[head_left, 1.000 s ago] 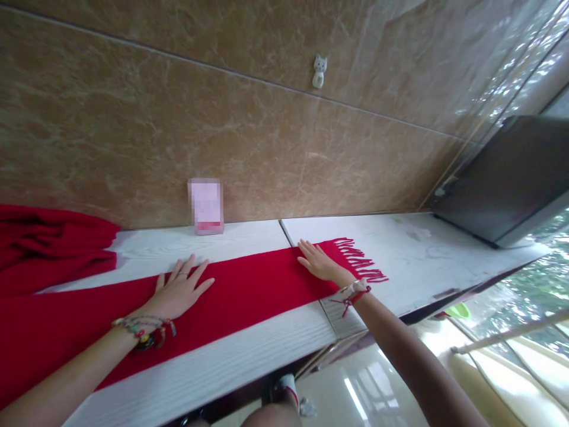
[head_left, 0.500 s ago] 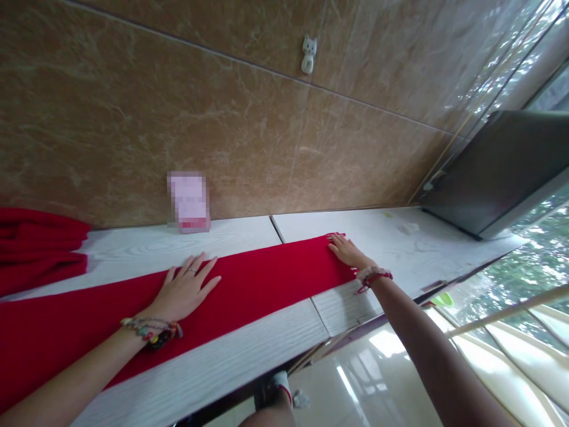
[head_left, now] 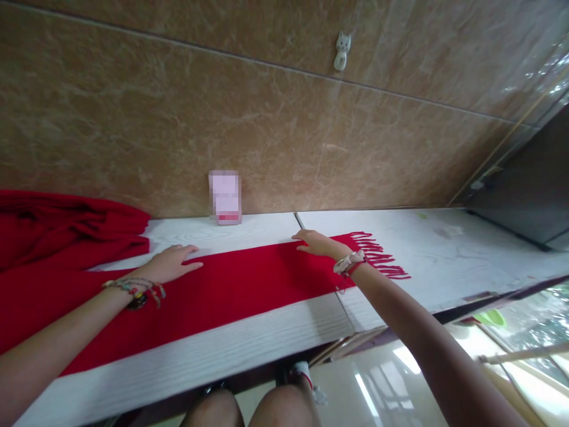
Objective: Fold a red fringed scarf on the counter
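A long red scarf (head_left: 253, 284) lies spread flat along the white wood-grain table (head_left: 284, 326), its fringe (head_left: 382, 258) fanned out at the right end. My left hand (head_left: 166, 264) is over the scarf's far edge at the left, thumb and fingers apart, holding nothing. Further right, my right hand (head_left: 317, 243) is at the far edge of the cloth, short of the fringe, with its fingers apart and nothing in them. Whether either palm touches the fabric I cannot tell. A bunched heap of red fabric (head_left: 71, 228) rests at the far left.
A blurred pink-and-white box (head_left: 226, 198) stands against the brown marbled wall (head_left: 178, 118). A white cat-shaped hook (head_left: 342, 51) is on that wall. At the right end stands a dark panel (head_left: 524, 184). My knees are below the table's front edge.
My right hand has moved left off the scarf's end, uncovering the fringe. My left hand has lost its flat spread and shifted slightly left. The view has swung left.
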Demonstrator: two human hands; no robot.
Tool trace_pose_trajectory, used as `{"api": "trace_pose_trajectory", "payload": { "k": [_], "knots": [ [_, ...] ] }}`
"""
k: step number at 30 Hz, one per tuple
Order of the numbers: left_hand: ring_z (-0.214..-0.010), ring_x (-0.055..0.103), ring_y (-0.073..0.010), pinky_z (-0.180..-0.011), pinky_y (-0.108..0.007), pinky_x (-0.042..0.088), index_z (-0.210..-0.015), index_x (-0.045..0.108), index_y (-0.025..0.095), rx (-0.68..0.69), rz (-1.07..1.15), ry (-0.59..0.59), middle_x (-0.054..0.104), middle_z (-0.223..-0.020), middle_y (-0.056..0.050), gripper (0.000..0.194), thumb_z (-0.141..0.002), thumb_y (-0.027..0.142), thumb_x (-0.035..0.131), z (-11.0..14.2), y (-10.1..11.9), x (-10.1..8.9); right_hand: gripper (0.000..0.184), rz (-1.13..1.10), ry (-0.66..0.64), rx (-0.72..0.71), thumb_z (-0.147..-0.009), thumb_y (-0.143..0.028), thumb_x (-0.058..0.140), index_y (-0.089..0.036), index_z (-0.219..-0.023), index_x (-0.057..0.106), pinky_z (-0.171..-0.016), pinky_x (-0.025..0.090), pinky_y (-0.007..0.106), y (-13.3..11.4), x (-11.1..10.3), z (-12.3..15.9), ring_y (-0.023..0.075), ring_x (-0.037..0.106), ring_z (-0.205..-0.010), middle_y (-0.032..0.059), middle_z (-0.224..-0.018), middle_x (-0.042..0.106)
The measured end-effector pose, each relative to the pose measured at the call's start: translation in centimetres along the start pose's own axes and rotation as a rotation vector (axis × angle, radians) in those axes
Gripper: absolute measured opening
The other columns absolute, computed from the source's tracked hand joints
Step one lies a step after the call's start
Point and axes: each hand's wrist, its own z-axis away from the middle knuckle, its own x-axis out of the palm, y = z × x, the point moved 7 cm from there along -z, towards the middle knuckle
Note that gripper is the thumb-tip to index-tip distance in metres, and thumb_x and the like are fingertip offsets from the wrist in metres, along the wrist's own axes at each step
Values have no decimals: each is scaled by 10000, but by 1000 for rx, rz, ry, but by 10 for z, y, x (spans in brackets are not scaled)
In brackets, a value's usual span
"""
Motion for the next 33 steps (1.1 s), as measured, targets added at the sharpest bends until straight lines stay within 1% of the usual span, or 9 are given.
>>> {"api": "trace_pose_trajectory", "payload": {
  "k": [5,7,10,16,20,23,26,29,33],
  "knots": [
    [-812,565,-211,-742,-282,440,-829,607,171,99,81,-4,622,-866,-84,462,-639,543,411,-4,-7,-3,290,-13,-126,65,-795,-172,561,-106,-1075,599,-855,416,271,-6,3,-22,192,574,-970,125,-1092,607],
    [-774,561,-197,-712,-272,438,-825,592,165,115,132,-35,619,-834,-71,430,-617,513,446,-7,-6,-3,261,-16,-156,74,-767,-170,595,-130,-1024,618,-793,431,255,-5,3,-28,179,587,-904,95,-1013,632],
    [-722,558,-178,-658,-252,423,-910,563,177,105,192,-97,615,-794,-29,423,-609,462,476,-8,-2,-5,224,-22,-194,94,-732,-164,629,-142,-955,634,-691,435,225,-1,6,-35,158,592,-806,58,-902,650],
    [-638,520,-166,-587,-234,374,-635,514,187,200,57,-133,564,-640,-7,204,-640,387,471,-1,6,-15,199,-29,-216,129,-710,-168,639,-153,-908,634,-650,415,218,10,10,-35,149,575,-780,44,-897,647],
    [-725,555,-179,-663,-238,411,-716,560,182,241,-4,-121,625,-767,-33,176,-675,324,465,10,-4,-17,290,-5,-212,143,-724,-197,624,-193,-1013,610,-660,417,230,17,7,-25,158,586,-793,33,-916,654],
    [-847,574,-195,-767,-252,418,-873,601,150,216,-61,-135,649,-927,-77,237,-705,262,476,24,-17,-18,258,87,-201,123,-747,-209,602,-189,-1003,623,-729,416,248,21,3,-13,182,590,-865,60,-958,657],
    [-935,560,-197,-846,-269,395,-1001,589,102,207,-79,-99,634,-1031,-112,297,-760,193,442,40,-27,-26,220,150,-174,105,-758,-158,564,-159,-966,635,-778,406,263,21,-2,2,203,580,-931,95,-995,651],
    [-918,558,-194,-845,-273,390,-1003,591,75,223,-79,-67,632,-1002,-123,283,-792,156,421,54,-32,-37,204,205,-130,106,-770,-109,504,-147,-920,637,-762,408,261,20,-9,19,197,593,-899,96,-954,659],
    [-839,560,-178,-789,-252,390,-916,602,96,240,-54,-53,624,-919,-90,205,-787,156,455,73,-35,-49,220,226,-45,118,-800,-95,436,-149,-885,632,-721,411,249,15,-23,47,177,607,-832,83,-897,664]
  ]
}}
